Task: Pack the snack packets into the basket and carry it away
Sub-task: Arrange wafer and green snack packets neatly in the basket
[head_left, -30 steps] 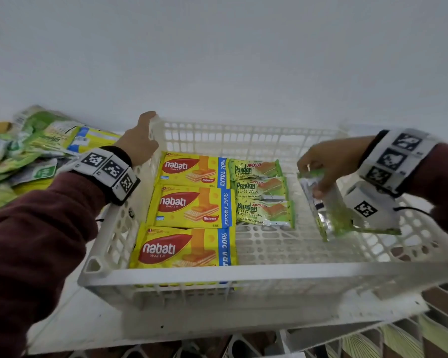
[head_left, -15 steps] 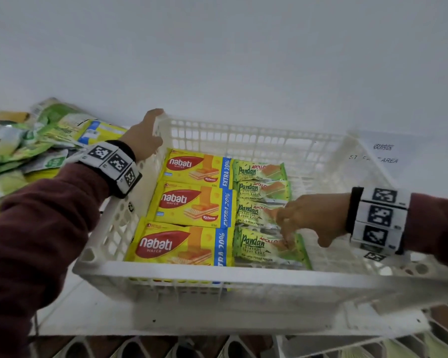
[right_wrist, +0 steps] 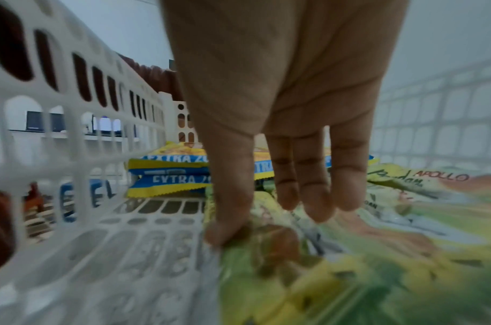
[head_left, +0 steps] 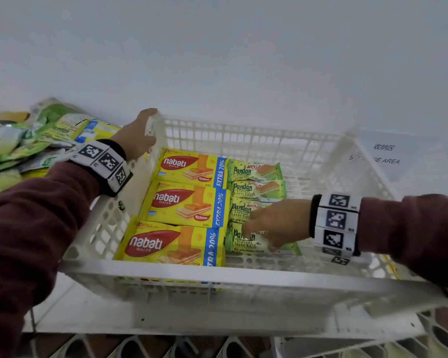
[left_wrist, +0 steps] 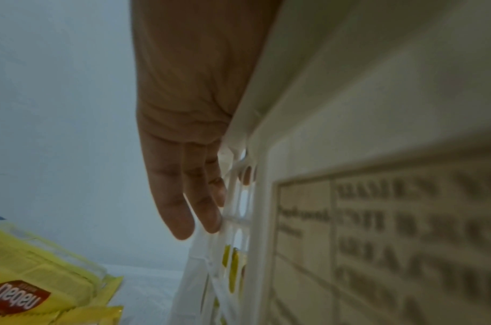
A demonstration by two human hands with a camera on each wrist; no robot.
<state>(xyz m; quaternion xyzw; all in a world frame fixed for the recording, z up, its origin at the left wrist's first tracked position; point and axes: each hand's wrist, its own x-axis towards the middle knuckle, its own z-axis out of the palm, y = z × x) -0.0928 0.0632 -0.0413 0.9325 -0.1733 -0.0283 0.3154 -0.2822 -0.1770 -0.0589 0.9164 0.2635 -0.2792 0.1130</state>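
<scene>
Head view: basket (head_left: 243,276) on white surface (head_left: 93,316), w/ 3 yellow Nabati packs (head_left: 189,202) stacked 9 o'clock side, 4 green Pandan packs (head_left: 256,187) center. Right hand (head_left: 274,223) rests on nearest Pandan pack (head_left: 254,245), fingers relaxed, not clamped. Left hand (head_left: 137,136) grips rim at 10 o'clock. Loose pile (head_left: 23,143) outside at 9 o'clock, uncountable. Risk: pack drags w/ hand on withdrawal, breaking row. Left wrist: fingers (left_wrist: 183,209) straight along wall, thumb hidden inside; weak hold, basket could skid. Right wrist: thumb (right_wrist: 227,220) pressing wrapper, fingers (right_wrist: 311,187) together, lifted.
</scene>
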